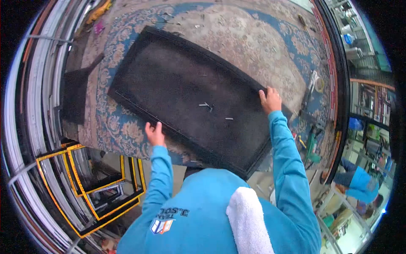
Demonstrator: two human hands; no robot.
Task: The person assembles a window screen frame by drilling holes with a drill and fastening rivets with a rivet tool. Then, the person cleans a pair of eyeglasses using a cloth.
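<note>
A large black rectangular framed screen panel (177, 80) lies slanted over the patterned carpet in front of me. My left hand (155, 135) is at its near long edge, thumb against the rim and fingers on the outer side, partly bent. At the far long edge, toward the right corner, my right hand (272, 100) grips the frame, with the thumb on the inner side and fingers over the outside. Small pale strips (229, 119) and a little dark piece (210, 108) rest on the panel's dark surface between my hands.
Carpet (237, 29) covers the work surface, with small scraps on it. Long metal profiles (38, 84) line the left, near yellow-edged black frames (91, 216). Tape (319, 84) and a green tool (312, 146) lie at right. Another person (361, 184) bends over beyond.
</note>
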